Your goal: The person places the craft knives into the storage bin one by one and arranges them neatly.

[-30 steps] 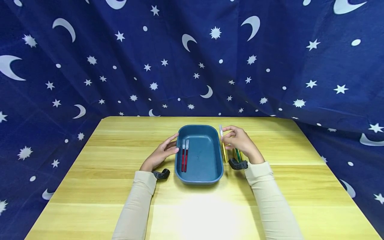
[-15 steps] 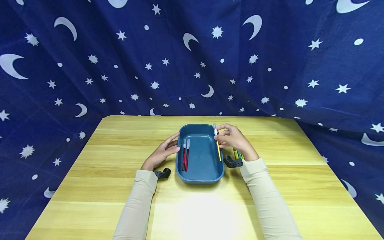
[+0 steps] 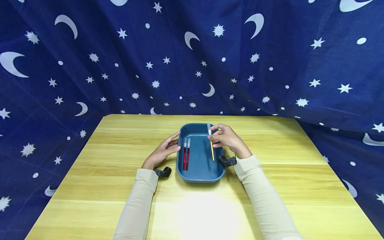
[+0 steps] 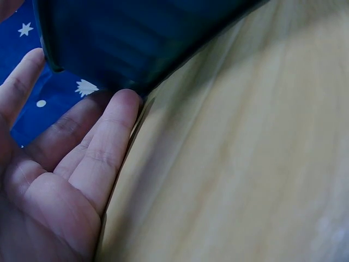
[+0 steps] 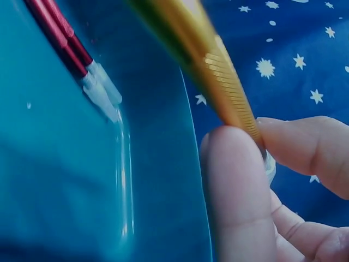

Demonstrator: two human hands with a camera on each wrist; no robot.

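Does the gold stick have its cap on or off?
On: in the head view, a clear cap covers the top end of the gold stick held by the right hand.

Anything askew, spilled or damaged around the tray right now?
Nothing stands out. Inside the blue tray, two red pens lie neatly side by side, caps pointing the same way. The right hand pinches the gold pen; what it hides can't be judged.

Tray [image 3: 199, 163], blue; two pens [image 3: 187, 158], red; third pen [image 3: 212, 151], gold; caps [image 3: 188, 143], whitish; table [image 3: 90, 186], yellow, wood-grained; cloth [image 3: 129, 50], dark blue with white moons and stars; sleeves [image 3: 135, 203], cream.
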